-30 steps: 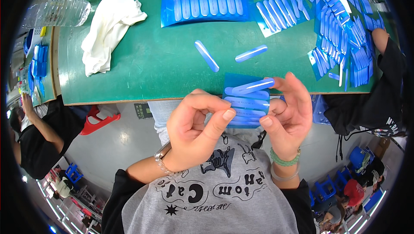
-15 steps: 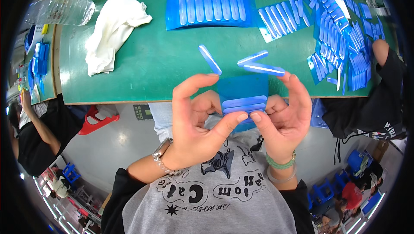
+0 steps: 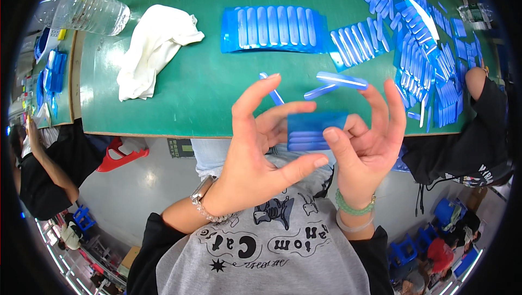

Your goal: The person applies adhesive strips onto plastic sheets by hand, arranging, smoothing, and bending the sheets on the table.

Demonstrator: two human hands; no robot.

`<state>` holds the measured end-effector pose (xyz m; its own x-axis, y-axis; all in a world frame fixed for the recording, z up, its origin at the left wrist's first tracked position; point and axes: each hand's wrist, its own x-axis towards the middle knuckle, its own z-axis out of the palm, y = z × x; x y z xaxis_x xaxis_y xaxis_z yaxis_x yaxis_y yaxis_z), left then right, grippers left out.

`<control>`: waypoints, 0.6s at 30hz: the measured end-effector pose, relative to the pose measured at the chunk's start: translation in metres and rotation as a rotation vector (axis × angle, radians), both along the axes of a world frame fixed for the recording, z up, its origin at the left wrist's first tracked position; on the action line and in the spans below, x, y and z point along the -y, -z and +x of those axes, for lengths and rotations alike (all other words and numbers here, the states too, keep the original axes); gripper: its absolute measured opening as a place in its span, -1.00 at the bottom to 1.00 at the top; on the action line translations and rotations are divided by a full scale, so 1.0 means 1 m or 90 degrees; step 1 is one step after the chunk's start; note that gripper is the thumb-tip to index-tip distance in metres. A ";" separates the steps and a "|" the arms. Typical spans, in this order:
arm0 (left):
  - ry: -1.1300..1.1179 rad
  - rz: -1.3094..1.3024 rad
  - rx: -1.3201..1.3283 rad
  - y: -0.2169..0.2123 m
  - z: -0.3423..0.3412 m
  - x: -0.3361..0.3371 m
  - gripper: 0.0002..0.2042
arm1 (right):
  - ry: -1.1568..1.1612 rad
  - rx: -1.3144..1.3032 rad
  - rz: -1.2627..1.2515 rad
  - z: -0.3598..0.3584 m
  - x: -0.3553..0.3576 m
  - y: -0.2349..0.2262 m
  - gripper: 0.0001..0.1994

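Note:
A small blue film sheet (image 3: 315,118) with several pale blue rounded strips along its lower part is pinched at its right side by my right hand (image 3: 364,148), thumb in front and fingers behind. My left hand (image 3: 255,145) is open at the sheet's left, its thumb apart from the fingers. One loose blue strip (image 3: 340,80) meets a raised right fingertip; whether it is stuck there I cannot tell. Beneath it a second loose strip (image 3: 319,92) lies slanted. A third strip (image 3: 276,95) is partly hidden behind my left fingers.
A blue sheet with a row of strips (image 3: 277,27) lies ahead on the green table (image 3: 196,83), beside a smaller one (image 3: 359,42). More pile up at right (image 3: 418,56). At left are a white cloth (image 3: 157,50) and a clear bottle (image 3: 84,11). Other people sit at both sides.
My left thumb and fingers have come off the sheet and spread; the right hand keeps it. The strip at my right fingertip has turned and shifted up over the other. The view has shifted slightly.

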<state>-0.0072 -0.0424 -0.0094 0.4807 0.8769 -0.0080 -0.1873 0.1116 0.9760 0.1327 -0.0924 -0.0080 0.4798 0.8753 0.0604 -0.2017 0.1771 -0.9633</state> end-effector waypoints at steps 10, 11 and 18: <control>-0.056 -0.041 0.045 -0.002 0.009 -0.017 -0.30 | 0.113 0.029 0.010 -0.005 -0.013 -0.008 -0.46; -0.056 -0.041 0.047 -0.003 0.010 -0.018 -0.30 | 0.113 0.031 0.011 -0.005 -0.013 -0.008 -0.46; 0.000 -0.041 0.073 -0.001 0.016 -0.018 -0.25 | 0.180 0.009 -0.013 -0.010 -0.016 -0.006 -0.51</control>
<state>0.0089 -0.0243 -0.0083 0.4817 0.8763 -0.0092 -0.2969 0.1730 0.9391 0.1224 -0.0762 -0.0020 0.7042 0.7081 0.0520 -0.1337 0.2042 -0.9698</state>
